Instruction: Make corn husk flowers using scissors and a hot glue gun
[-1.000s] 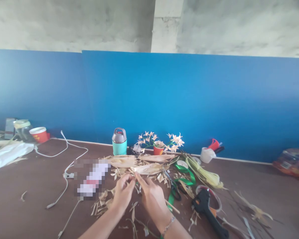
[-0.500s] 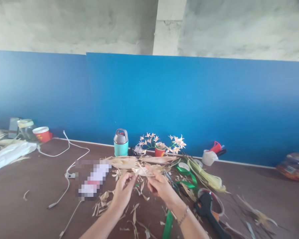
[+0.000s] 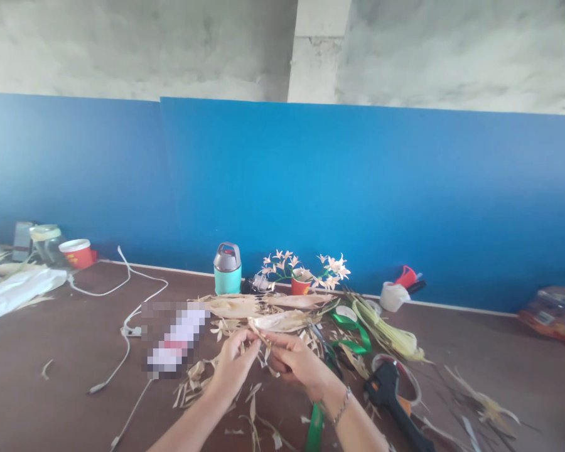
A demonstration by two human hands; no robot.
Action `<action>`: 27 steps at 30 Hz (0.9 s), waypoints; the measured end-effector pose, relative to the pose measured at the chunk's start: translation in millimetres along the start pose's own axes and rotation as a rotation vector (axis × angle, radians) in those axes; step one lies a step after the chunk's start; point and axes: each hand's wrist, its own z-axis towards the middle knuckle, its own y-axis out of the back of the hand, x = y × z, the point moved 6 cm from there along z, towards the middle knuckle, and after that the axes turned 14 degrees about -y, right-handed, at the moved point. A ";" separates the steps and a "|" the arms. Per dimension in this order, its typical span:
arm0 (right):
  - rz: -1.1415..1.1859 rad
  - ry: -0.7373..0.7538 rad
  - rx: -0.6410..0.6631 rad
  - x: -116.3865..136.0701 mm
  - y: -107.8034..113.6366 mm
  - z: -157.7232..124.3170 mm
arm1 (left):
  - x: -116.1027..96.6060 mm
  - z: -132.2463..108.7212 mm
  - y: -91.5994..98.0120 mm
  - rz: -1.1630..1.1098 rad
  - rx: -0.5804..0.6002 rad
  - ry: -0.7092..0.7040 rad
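Observation:
My left hand (image 3: 233, 367) and my right hand (image 3: 295, 362) meet low in the middle of the brown table (image 3: 66, 351). Both pinch a thin strip of dried husk (image 3: 260, 334) that rises between the fingertips. Around them lie scraps of dried husk (image 3: 195, 380) and whole pale husk leaves (image 3: 282, 321). A green ribbon (image 3: 316, 425) trails under my right wrist, which wears a bracelet. Black scissors (image 3: 330, 358) lie just right of my right hand.
A black glue gun (image 3: 390, 398) lies at the right. Against the blue wall stand a teal flask (image 3: 226, 269), a red cup of paper flowers (image 3: 301, 276), a tape roll (image 3: 392, 295) and a red cup (image 3: 76, 253). White cables (image 3: 127, 314) run across the left.
My right hand lifted and pulled right with the strip half a second ago, then came back down against my left hand. The view shifted slightly.

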 end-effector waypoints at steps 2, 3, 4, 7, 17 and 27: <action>-0.117 0.055 -0.114 1.6 1.6 1.2 | -1.2 0.5 1.3 0.038 -0.016 -0.022; -0.196 0.114 -0.173 3.8 1.3 1.2 | -1.8 0.6 1.8 0.051 -0.028 -0.037; -0.278 0.191 -0.223 6.5 0.0 0.5 | -2.0 0.4 2.3 0.061 -0.045 -0.048; -0.493 0.402 -0.329 10.6 -5.5 -3.2 | -2.3 -1.4 2.8 0.094 -0.085 -0.052; -0.438 0.240 -0.575 12.5 46.8 -7.2 | -10.6 -0.2 12.5 0.207 -0.095 -0.080; 0.081 0.016 0.095 -0.6 -0.5 -0.8 | -3.6 -1.1 0.4 0.068 0.028 -0.001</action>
